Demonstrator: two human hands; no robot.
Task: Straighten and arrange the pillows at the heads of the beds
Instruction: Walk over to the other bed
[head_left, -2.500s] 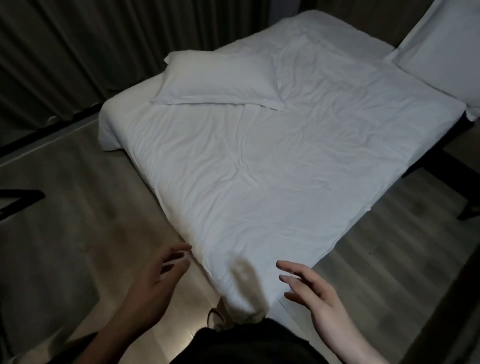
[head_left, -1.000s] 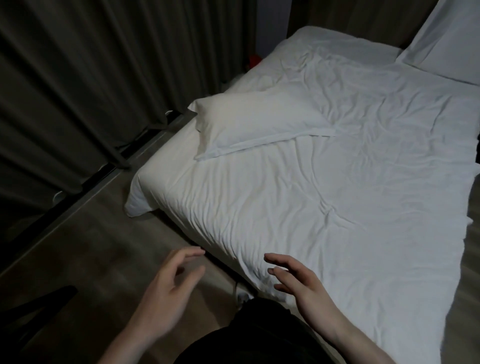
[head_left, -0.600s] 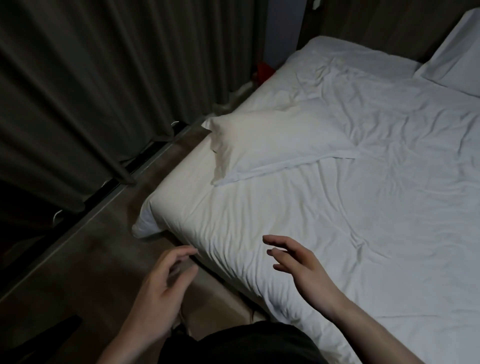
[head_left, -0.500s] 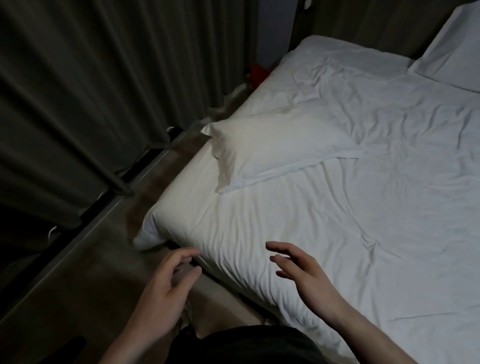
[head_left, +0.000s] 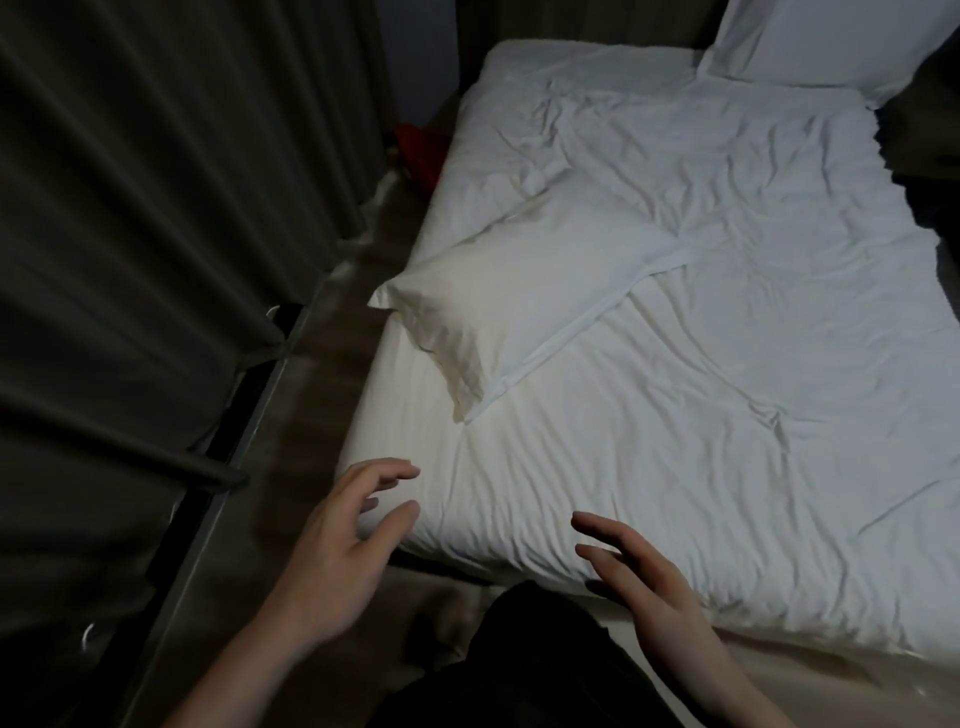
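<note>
A white pillow (head_left: 514, 296) lies askew on the left side of the white bed (head_left: 727, 415), one corner poking over the bed's left edge. A second white pillow (head_left: 831, 41) leans upright at the far right end of the bed. My left hand (head_left: 343, 545) hovers open over the bed's near-left corner, fingers curled and apart, holding nothing. My right hand (head_left: 644, 577) is open above the bed's near edge, also empty. Both hands are well short of the askew pillow.
Dark curtains (head_left: 156, 208) hang along the left, with a narrow strip of wooden floor (head_left: 322, 374) between them and the bed. A red object (head_left: 421, 150) lies on the floor by the bed's far-left side. My dark clothing fills the bottom centre.
I have moved around the bed's corner towards its left side, so the askew pillow now lies nearer and more central. Both hands stay open and empty, now over the bed's near corner.
</note>
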